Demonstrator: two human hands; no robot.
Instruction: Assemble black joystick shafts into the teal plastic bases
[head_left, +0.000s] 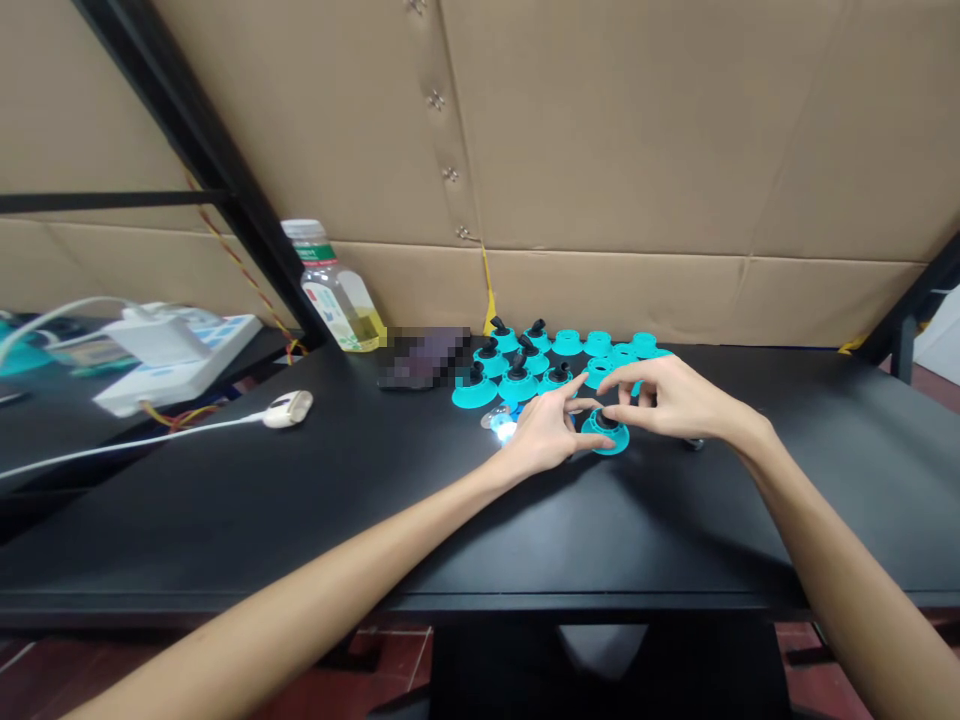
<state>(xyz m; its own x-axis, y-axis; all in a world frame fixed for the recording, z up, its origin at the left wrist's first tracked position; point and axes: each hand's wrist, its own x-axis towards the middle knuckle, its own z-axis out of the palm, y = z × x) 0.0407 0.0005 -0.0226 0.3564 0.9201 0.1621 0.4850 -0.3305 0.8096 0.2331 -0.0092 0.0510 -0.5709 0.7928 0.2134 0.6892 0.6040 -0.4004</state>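
Note:
A teal flared round base (611, 440) with a small black piece (604, 421) in its middle stands on the black table. My left hand (551, 425) steadies this base, thumb and fingers closed against its left side. From the right my right hand (660, 395) reaches over it, thumb and forefinger pinched at the black piece. Just behind my hands are several more teal bases (519, 384), the left ones carrying tilted black pieces. Other teal rings (598, 344) without black pieces stand at the back right, partly hidden by my right hand.
At the back left stands a bottle (341, 300) with yellow liquid, beside a blurred dark flat object (427, 358). A white cable with a cream plug (289, 409) lies on the left. A bright light (505, 431) shines beside my left hand. Cardboard (615, 150) walls the back.

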